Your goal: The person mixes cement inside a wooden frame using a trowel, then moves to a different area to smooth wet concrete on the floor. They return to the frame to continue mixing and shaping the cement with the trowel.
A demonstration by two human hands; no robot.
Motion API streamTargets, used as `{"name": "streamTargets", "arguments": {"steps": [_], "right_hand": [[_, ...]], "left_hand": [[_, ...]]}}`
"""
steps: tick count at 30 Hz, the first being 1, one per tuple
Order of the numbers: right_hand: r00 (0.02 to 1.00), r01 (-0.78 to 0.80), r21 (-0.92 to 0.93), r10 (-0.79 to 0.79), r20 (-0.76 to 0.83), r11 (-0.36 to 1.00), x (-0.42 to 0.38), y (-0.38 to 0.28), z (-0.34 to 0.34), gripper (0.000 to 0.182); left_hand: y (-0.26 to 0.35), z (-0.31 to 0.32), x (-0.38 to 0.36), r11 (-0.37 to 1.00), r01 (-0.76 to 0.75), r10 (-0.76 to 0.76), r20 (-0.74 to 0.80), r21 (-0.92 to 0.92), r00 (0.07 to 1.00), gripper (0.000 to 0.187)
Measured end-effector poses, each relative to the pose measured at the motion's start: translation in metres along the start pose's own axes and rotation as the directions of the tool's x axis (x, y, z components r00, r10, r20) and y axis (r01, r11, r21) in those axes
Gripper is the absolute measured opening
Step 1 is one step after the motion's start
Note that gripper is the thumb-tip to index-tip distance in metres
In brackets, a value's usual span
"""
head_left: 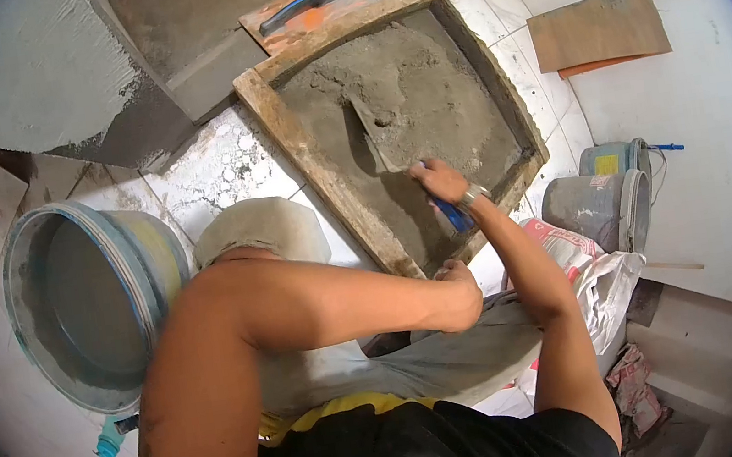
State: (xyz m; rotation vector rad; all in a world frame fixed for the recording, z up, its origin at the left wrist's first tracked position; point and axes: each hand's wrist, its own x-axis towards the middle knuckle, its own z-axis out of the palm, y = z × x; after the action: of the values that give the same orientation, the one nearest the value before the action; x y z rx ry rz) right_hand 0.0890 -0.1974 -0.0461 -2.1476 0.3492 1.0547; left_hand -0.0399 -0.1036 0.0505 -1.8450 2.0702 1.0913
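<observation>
In the head view, my right hand is closed around a trowel with a blue handle. Its narrow metal blade points away from me and dips into wet grey mortar. The mortar lies in a shallow wooden mixing box, heaped towards the far side. My left hand is curled closed beside the near corner of the box; whether it grips anything is hidden.
A large bucket of greyish water stands at the left. A float with a blue handle lies beyond the box. Grey buckets and a cement bag are at the right. A plywood piece leans on the wall.
</observation>
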Motion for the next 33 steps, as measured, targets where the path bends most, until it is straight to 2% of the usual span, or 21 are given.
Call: {"name": "streamTargets", "arguments": {"steps": [2,3,5,6,8,12,14,15,17,21,23,26,28,30,32,33], "right_hand": [[0.991,0.045,-0.006,-0.046,-0.123,0.999,-0.023,0.002,-0.009,0.041],[0.992,0.038,-0.007,-0.039,-0.119,0.999,-0.026,0.005,-0.014,0.041],[0.985,0.036,0.045,-0.027,-0.171,0.998,-0.026,0.009,-0.023,0.045],[0.984,0.032,0.049,-0.023,-0.176,0.998,-0.017,0.014,-0.025,0.045],[0.924,0.061,-0.224,-0.140,-0.356,0.973,0.006,0.021,-0.018,0.050],[0.944,0.074,-0.348,-0.178,-0.279,0.935,0.013,0.028,-0.005,0.054],[0.925,0.200,-0.496,-0.330,-0.189,0.845,0.010,0.032,0.001,0.045],[0.924,0.205,-0.495,-0.333,-0.185,0.844,0.011,0.030,0.001,0.045],[0.966,0.106,-0.329,-0.175,-0.188,0.938,0.008,0.025,-0.002,0.053],[0.948,0.090,-0.348,-0.188,-0.258,0.933,-0.005,0.020,-0.007,0.050],[0.935,0.196,-0.638,-0.337,-0.107,0.745,-0.008,0.033,-0.006,0.046],[0.951,0.217,-0.691,-0.310,-0.011,0.690,-0.015,0.035,0.008,0.042],[0.948,0.201,-0.710,-0.316,-0.032,0.675,-0.001,0.036,0.014,0.040],[0.913,0.178,-0.700,-0.382,-0.145,0.692,0.025,0.035,0.011,0.038],[0.909,0.122,-0.700,-0.362,-0.205,0.704,0.039,0.012,0.010,0.039],[0.902,0.084,-0.700,-0.353,-0.249,0.709,0.044,0.004,0.012,0.039]], "left_hand": [[0.000,0.001,0.005,0.999,-0.029,0.029,-0.017,-0.015,0.999,0.037],[0.000,0.004,0.014,0.999,-0.035,0.034,-0.018,-0.019,0.999,0.037],[-0.002,0.011,0.035,0.992,0.058,-0.066,0.073,0.111,0.995,0.041],[-0.002,0.012,0.040,0.992,0.052,-0.061,0.074,0.115,0.995,0.041],[-0.004,0.015,0.042,0.988,0.055,-0.061,0.034,0.143,0.998,0.042],[-0.008,0.006,0.022,0.997,0.050,-0.050,-0.015,0.055,0.999,0.040],[-0.011,0.004,0.012,0.999,0.037,-0.036,-0.026,0.012,0.999,0.037],[-0.013,0.004,0.012,0.999,0.041,-0.040,-0.024,0.009,0.999,0.037],[-0.014,0.004,0.012,1.000,0.026,-0.026,-0.038,-0.011,0.999,0.034],[-0.009,0.008,0.018,0.999,0.046,-0.047,-0.088,-0.010,0.995,0.033],[-0.009,0.011,0.018,1.000,0.022,-0.021,-0.105,0.008,0.994,0.035],[-0.011,-0.001,-0.005,1.000,0.008,-0.008,-0.047,0.008,0.999,0.033],[-0.014,-0.006,-0.010,1.000,0.000,0.001,-0.042,0.001,0.999,0.034],[-0.011,-0.005,0.000,1.000,-0.021,0.021,-0.034,0.011,0.999,0.035],[-0.010,0.006,0.024,0.999,0.028,-0.028,-0.027,-0.018,0.999,0.037],[-0.013,-0.002,0.007,0.999,-0.005,0.004,-0.014,-0.039,1.000,0.038]]}}
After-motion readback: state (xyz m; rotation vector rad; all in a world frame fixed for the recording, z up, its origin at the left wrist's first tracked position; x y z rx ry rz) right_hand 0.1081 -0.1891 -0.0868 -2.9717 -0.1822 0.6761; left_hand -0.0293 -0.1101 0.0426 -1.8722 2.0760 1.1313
